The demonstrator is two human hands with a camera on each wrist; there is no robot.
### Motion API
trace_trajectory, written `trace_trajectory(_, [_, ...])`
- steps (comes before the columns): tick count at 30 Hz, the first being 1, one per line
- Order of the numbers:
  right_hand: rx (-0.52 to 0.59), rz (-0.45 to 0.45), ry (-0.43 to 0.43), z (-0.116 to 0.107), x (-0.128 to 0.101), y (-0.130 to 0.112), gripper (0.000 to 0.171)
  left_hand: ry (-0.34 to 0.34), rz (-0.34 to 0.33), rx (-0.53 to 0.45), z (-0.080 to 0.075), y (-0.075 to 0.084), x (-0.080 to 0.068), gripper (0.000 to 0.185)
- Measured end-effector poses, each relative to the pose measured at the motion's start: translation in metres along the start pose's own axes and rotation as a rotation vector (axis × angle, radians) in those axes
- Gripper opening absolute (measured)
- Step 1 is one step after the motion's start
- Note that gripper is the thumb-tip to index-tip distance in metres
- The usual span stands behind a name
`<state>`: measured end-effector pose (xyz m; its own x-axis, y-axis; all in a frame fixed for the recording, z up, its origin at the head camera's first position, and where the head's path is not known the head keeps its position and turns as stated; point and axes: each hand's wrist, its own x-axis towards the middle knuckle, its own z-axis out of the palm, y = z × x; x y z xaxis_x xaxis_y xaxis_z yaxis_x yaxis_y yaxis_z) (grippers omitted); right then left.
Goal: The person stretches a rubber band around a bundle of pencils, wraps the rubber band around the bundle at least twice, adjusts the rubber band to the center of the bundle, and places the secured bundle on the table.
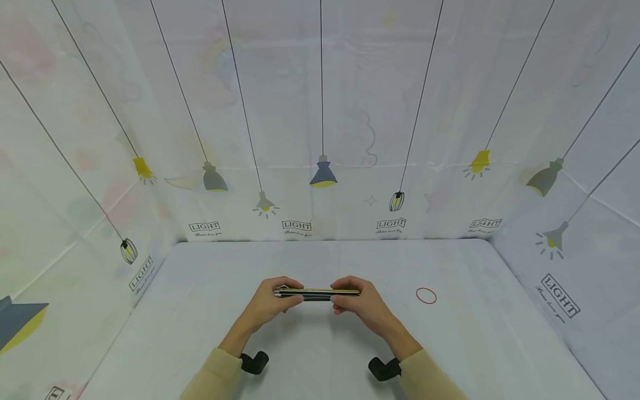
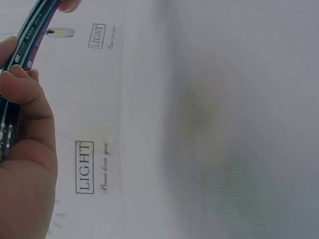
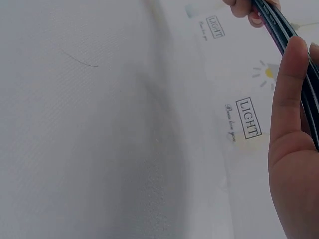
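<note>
A bundle of dark pencils [image 1: 316,295] is held level above the white table. My left hand [image 1: 269,303] pinches its left end, thumb in front and fingers behind. At the other end my right hand [image 1: 368,306] grips it the same way. In the left wrist view the pencils [image 2: 31,37] show printed lettering, one pinkish side and silvery bands near the lower end. The pencils [image 3: 274,22] lie side by side in the right wrist view, partly covered by the thumb. To the right of my right hand, a thin red rubber band [image 1: 426,288] lies on the table.
The white tabletop [image 1: 225,261] reaches back to a white cloth wall [image 1: 350,111] printed with hanging lamps and "LIGHT" labels. Similar cloth stands along the left and right sides. Black wrist mounts [image 1: 255,363] jut inward from both wrists.
</note>
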<state>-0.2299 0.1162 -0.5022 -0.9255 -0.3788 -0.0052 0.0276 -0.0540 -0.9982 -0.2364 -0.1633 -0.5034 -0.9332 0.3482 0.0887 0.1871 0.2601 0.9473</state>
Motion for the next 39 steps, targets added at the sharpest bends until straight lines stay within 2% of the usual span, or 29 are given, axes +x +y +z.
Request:
trace_trajectory(11, [0.021, -0.012, 0.03, -0.002, -0.002, 0.0, 0.036, -0.015, 0.008, -0.053, 0.007, 0.008, 0.003, 0.03])
trace_trajectory(28, [0.077, -0.023, 0.081, -0.003, -0.008, -0.004, 0.034, 0.078, 0.051, -0.042, 0.022, 0.014, 0.009, 0.029])
trace_trajectory(39, [0.064, -0.026, 0.031, -0.007, -0.01, -0.006, 0.036, 0.031, 0.021, -0.058, 0.018, 0.015, 0.009, 0.027])
